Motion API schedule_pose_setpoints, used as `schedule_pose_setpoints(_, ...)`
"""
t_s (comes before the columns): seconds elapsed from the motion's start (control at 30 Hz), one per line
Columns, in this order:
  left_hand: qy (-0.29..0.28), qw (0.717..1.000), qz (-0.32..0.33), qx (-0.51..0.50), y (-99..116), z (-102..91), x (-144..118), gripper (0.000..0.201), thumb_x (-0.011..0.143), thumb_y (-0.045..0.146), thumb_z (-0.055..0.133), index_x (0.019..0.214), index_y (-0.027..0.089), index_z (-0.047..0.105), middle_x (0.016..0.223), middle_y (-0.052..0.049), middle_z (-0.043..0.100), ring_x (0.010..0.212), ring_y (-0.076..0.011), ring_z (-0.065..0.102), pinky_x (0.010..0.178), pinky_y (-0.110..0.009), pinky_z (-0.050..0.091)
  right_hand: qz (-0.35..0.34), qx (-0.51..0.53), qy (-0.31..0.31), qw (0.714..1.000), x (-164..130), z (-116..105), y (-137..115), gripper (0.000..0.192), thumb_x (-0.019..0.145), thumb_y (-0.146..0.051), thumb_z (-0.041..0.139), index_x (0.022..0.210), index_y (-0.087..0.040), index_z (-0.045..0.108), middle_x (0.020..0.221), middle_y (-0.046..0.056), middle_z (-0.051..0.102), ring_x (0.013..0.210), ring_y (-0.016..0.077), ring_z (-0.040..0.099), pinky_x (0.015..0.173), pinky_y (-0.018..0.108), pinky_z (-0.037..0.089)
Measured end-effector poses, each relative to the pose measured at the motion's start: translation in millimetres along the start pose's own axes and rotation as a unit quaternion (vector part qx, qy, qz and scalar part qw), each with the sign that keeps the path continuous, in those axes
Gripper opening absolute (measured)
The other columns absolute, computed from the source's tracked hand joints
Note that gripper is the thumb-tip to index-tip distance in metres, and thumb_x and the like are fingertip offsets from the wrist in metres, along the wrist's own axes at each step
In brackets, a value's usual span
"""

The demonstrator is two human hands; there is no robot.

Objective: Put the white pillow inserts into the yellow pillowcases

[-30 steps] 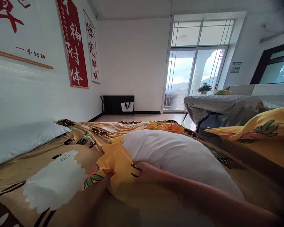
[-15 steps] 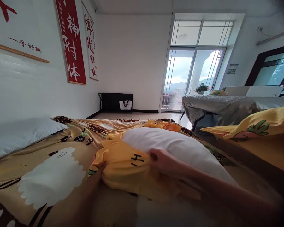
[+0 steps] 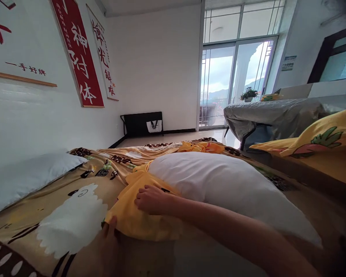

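The work in hand looked like the dressing of a white pillow (image 3: 219, 184) in a yellow pillowcase (image 3: 138, 215), and it seemed only partly done: the case covered just the near left end of the pillow, bunched in soft folds, while most of the plump white body lay bare, stretching right and far across the bed. The right hand (image 3: 151, 199) lay palm down on the gathered yellow cloth at the case's mouth, fingers curled and pressing into it, so it appeared to be gripping or pinning the fabric against the pillow. The left hand (image 3: 109, 231) sat lower and nearer, at the case's bottom edge, its thumb on the hem; whether its fingers closed beneath the cloth could not be told. To my judgement, the next move called for both hands to hold the open edge firmly and work it further along the pillow, keeping the filling from bunching. The pillowcase was thin, matt cotton-like cloth with a printed cartoon pattern, limp and creased; the pillow was smooth, rounded and springy-looking. Both rested on a tan blanket (image 3: 60, 215) printed with a white sheep and brown figures, soft and slightly rumpled. A second white pillow (image 3: 25, 177) lay flat at the far left by the wall, and another yellow printed cushion (image 3: 320, 138) rose at the right.
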State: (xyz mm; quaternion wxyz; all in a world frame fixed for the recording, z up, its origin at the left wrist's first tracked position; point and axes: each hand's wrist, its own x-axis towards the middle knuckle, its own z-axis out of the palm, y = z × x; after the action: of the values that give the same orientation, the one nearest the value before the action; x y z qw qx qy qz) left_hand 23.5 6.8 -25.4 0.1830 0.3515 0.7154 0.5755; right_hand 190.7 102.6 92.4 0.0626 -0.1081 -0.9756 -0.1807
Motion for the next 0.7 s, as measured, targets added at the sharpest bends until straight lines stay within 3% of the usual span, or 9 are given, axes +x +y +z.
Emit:
schedule_pose_setpoints(0.2,-0.020,0.992,0.083,0.095,15,-10.2,-33,0.035,0.081,0.051,0.039,0.070,0.021,0.053,0.070,-0.006,0.060,0.077,-0.0225,0.058,0.076,-0.033,0.050,0.003,0.026,-0.029,0.999,26,43,-5,0.016,0.088,-0.026,0.055,0.089,-0.016,0.068,0.100,0.006,0.068,0.091,0.0213,0.058,0.068,0.031,0.043)
schedule_pose_setpoints(0.33,-0.041,0.989,0.099,0.102,24,-11.0,-50,0.034,0.079,0.052,0.042,0.068,0.021,0.053,0.076,-0.007,0.062,0.081,-0.0230,0.059,0.079,-0.030,0.048,0.004,0.025,-0.066,0.997,29,53,-12,0.025,0.094,-0.021,0.045,0.091,-0.014,0.069,0.094,0.006,0.070,0.086,0.0205,0.060,0.069,0.032,0.044)
schedule_pose_setpoints(0.4,-0.053,0.987,0.099,0.111,26,-10.3,-57,0.034,0.078,0.052,0.044,0.070,0.022,0.056,0.079,-0.008,0.063,0.084,-0.0233,0.059,0.079,-0.030,0.048,-0.004,0.024,-0.063,0.998,27,51,-14,0.025,0.094,-0.019,0.043,0.092,-0.014,0.068,0.094,0.007,0.070,0.085,0.0200,0.060,0.070,0.032,0.044)
schedule_pose_setpoints(0.53,-0.072,0.991,0.095,0.063,16,-8.7,-57,0.040,0.077,0.057,0.047,0.061,0.021,0.053,0.062,-0.003,0.055,0.065,-0.0185,0.052,0.067,-0.027,0.046,0.014,0.016,0.010,1.000,22,34,-10,0.018,0.093,-0.017,0.046,0.093,-0.013,0.064,0.094,0.005,0.068,0.084,0.0185,0.060,0.073,0.031,0.043)
schedule_pose_setpoints(0.63,-0.040,0.999,0.017,-0.028,-2,-6.6,-39,0.042,0.072,0.057,0.058,0.054,0.019,0.052,0.055,-0.002,0.053,0.060,-0.0170,0.051,0.059,-0.025,0.042,0.072,-0.010,0.079,0.994,20,19,-2,0.013,0.090,-0.016,0.048,0.093,-0.013,0.060,0.090,0.005,0.065,0.078,0.0182,0.059,0.069,0.031,0.042)
schedule_pose_setpoints(0.7,-0.031,0.989,-0.042,-0.135,-11,-2.2,-21,0.037,0.072,0.051,0.063,0.057,0.018,0.057,0.058,-0.002,0.055,0.061,-0.0164,0.053,0.057,-0.025,0.042,0.102,-0.022,0.115,0.988,20,12,5,0.012,0.090,-0.016,0.047,0.093,-0.014,0.059,0.090,0.005,0.064,0.077,0.0180,0.057,0.067,0.030,0.041)
